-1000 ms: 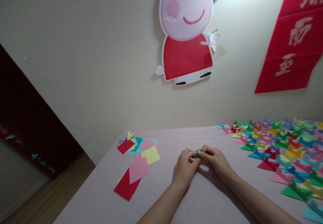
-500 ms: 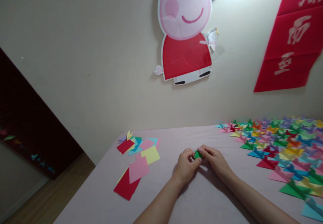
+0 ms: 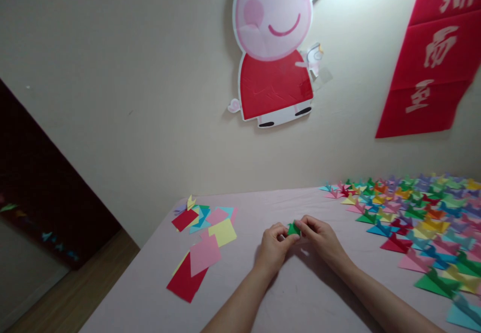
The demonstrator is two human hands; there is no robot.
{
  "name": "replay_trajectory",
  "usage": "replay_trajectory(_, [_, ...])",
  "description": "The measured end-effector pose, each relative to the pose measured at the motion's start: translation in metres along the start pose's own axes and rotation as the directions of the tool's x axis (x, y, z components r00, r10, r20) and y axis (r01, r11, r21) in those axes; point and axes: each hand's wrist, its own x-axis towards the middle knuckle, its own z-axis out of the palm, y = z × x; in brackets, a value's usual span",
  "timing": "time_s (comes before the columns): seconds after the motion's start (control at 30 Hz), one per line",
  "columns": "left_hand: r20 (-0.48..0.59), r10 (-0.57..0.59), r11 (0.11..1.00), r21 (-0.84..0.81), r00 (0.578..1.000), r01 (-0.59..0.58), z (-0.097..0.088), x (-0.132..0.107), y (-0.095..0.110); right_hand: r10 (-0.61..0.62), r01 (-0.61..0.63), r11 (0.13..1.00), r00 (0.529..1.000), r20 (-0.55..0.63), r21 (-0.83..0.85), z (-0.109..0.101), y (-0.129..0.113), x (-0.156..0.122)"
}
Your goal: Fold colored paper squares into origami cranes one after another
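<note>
A small piece of folded green paper [image 3: 293, 229] is held up between my two hands, just above the table's pale pink cover. My left hand [image 3: 274, 244] pinches its left side between thumb and fingers. On its right side, my right hand [image 3: 317, 233] is closed with thumb and fingertips on the edge. The fingertips cover parts of the paper, so its full folded shape is hidden.
Loose coloured paper squares lie on the left, among them a pink sheet [image 3: 205, 255] and a red sheet [image 3: 187, 278]. Rows of folded paper figures [image 3: 424, 230] fill the right side. The wall [image 3: 169, 122] rises behind the table's far edge.
The fingers have shifted slightly on the green paper, and more of it shows between them now. The whole view has moved a little.
</note>
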Motion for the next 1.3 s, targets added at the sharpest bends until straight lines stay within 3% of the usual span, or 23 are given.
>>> replay_trajectory(0.3, [-0.050, -0.026, 0.998, 0.050, 0.998, 0.028, -0.002, -0.002, 0.001, -0.102, 0.102, 0.995, 0.994, -0.041, 0.000, -0.002, -0.002, -0.002])
replay_trajectory(0.5, [-0.032, -0.028, 0.997, 0.076, 0.999, 0.031, -0.004, -0.003, -0.001, -0.156, 0.158, 0.987, 0.987, 0.050, -0.038, -0.002, -0.004, -0.003])
replay_trajectory(0.8, [-0.009, -0.047, 0.997, 0.058, 0.999, 0.047, -0.009, 0.000, 0.000, -0.131, 0.146, 0.987, 0.974, 0.182, -0.069, -0.004, -0.009, -0.005])
replay_trajectory(1.1, [0.011, -0.018, 0.999, -0.042, 1.000, 0.019, -0.014, 0.000, 0.008, -0.135, 0.166, 0.975, 0.970, 0.200, -0.145, 0.003, -0.009, -0.008])
replay_trajectory(1.3, [0.047, -0.045, 0.997, -0.055, 0.998, 0.048, -0.015, -0.001, 0.000, -0.200, 0.255, 0.943, 0.948, 0.250, -0.214, 0.004, -0.003, -0.011])
